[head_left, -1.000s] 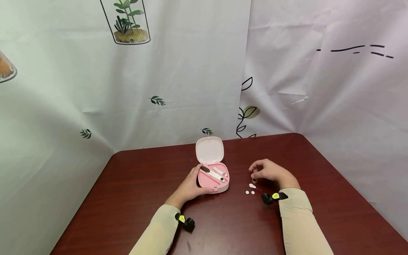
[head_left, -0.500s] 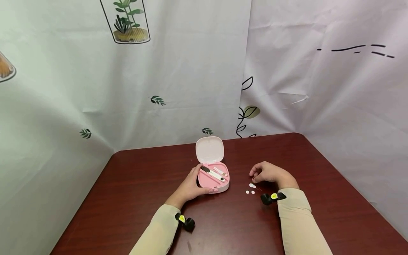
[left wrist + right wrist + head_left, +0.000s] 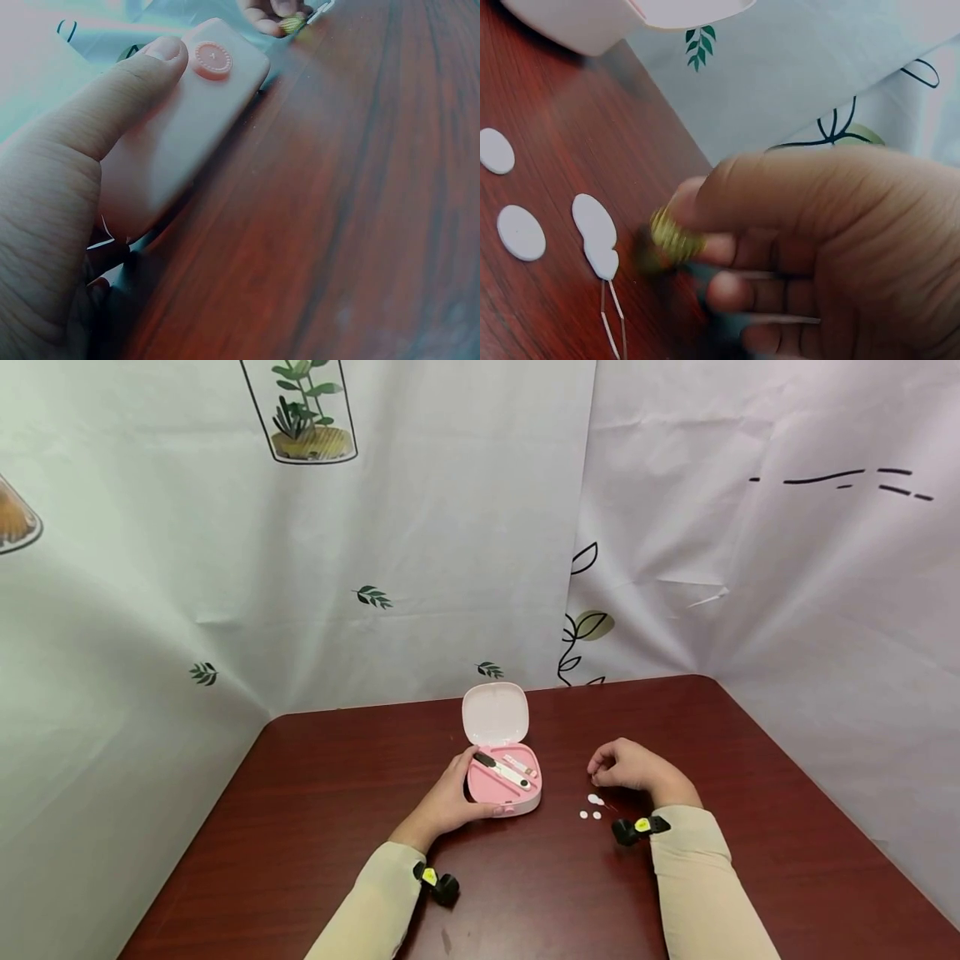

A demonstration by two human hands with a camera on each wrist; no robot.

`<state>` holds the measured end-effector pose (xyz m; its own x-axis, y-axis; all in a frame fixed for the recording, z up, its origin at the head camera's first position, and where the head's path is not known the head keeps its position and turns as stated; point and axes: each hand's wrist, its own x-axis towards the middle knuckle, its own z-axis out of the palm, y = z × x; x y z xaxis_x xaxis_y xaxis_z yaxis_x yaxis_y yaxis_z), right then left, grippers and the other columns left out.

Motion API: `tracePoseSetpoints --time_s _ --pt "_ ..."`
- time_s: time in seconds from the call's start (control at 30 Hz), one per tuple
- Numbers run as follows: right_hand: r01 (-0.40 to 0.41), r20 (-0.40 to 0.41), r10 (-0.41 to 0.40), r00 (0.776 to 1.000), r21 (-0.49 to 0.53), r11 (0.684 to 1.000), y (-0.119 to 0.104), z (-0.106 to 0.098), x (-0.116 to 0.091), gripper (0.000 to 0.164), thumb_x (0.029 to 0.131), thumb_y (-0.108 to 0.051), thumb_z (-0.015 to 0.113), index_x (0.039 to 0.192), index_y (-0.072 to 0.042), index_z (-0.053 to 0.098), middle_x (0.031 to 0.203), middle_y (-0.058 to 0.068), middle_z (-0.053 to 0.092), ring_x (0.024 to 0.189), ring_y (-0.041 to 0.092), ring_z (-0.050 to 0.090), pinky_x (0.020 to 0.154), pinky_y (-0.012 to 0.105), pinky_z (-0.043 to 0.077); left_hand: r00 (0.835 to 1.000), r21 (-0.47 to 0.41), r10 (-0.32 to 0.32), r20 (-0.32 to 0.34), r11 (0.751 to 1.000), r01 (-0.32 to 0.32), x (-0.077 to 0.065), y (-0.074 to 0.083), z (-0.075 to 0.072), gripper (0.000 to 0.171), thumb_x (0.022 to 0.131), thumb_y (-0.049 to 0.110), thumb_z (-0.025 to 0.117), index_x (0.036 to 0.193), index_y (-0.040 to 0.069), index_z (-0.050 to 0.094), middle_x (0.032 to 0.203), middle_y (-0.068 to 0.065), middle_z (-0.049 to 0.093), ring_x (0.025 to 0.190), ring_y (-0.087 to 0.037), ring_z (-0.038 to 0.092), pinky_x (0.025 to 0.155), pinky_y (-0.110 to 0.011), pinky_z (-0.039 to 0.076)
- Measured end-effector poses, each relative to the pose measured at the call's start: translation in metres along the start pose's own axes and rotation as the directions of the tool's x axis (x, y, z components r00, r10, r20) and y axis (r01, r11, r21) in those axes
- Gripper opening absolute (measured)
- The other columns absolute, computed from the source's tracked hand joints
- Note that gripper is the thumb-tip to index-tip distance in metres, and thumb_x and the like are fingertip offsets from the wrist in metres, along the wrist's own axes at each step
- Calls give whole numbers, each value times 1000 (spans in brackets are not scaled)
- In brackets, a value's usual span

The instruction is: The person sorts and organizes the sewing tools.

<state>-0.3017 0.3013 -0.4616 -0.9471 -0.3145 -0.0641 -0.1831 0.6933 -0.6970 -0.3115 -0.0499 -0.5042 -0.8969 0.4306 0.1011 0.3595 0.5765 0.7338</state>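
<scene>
My left hand [image 3: 448, 799] holds a pink sewing box [image 3: 527, 803] by its side, its lid raised. In the left wrist view my thumb presses the front wall beside a round clasp [image 3: 213, 60]. Inside the box lie a white tool with a dark end [image 3: 504, 770] and a smaller white piece [image 3: 517, 765]. My right hand [image 3: 632, 767] pinches a ridged gold thimble [image 3: 676, 237] between thumb and fingers, close over the table. Near it are a white needle threader [image 3: 597, 234] with a wire loop and two flat white discs [image 3: 522, 233] like buttons.
All of this stands on a dark red-brown wooden table [image 3: 315, 827]. A pale printed curtain [image 3: 420, 527] hangs behind the table and along its sides. Black wrist cameras [image 3: 442, 888] sit on both sleeves.
My right fingers have closed in on the gold thimble, whose ring showed beneath them a second ago and is now hidden in the head view. My left hand and the box have stayed put.
</scene>
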Motion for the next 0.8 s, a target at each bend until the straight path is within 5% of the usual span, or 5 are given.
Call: tracePoseSetpoints --time_s 0.17,0.47,0.63,0.8 --pt "106 -99 -108 989 -26 994 -7 4 8 10 85 -11 74 94 -7 74 80 -3 67 69 14 58 66 31 49 1000 -6 -2 -5 1000 2 -1 -1 0 119 67 57 89 160 19 25 157 -10 34 140 -26 39 113 -49 36" --pt "249 -241 -261 935 -76 965 -38 27 24 12 88 -14 77 99 -11 74 94 -3 68 85 15 59 77 36 52 1000 4 -25 10 1000 25 -2 -1 -2 121 68 59 88 161 19 22 159 -9 32 143 -26 37 114 -51 35" --pt "278 -260 -315 913 -170 946 -50 40 32 11 91 -17 75 101 -14 75 98 -4 68 88 17 57 80 39 50 1000 -18 4 0 1000 -4 0 1 -2 116 69 56 89 160 21 25 156 -10 35 138 -25 41 112 -50 38" --pt "252 -249 -302 920 -215 944 -57 50 34 11 92 -19 75 103 -18 75 100 -5 67 88 17 58 81 39 51 1000 -25 16 3 1000 -16 1 -1 0 115 69 56 88 159 21 26 155 -10 36 136 -24 43 111 -48 39"
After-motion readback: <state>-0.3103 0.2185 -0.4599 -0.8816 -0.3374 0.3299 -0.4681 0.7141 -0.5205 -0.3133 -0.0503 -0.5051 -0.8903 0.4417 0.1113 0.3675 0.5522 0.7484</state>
